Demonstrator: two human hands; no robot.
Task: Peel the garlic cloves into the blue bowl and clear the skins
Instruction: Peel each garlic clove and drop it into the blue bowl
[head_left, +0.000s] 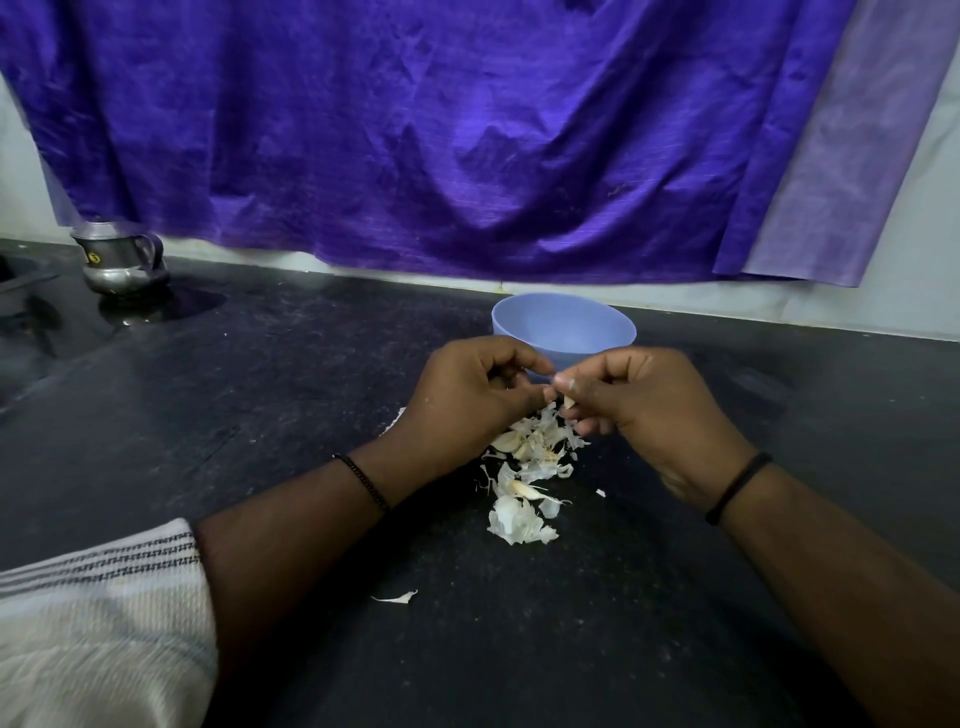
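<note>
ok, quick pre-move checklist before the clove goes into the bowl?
1. Clove held: left hand and right hand both pinch a garlic clove - ok.
2. Clove fully peeled: mostly hidden by fingers - cannot tell.
3. Blue bowl upright, open, just beyond the hands - ok.
4. Path to the bowl: nothing between hands and rim - ok.
5. Skins cleared: skin pile on the counter, stray skin piece nearer the person - not ok.
6. Unpeeled cloves left in the pile: cannot tell.
</note>
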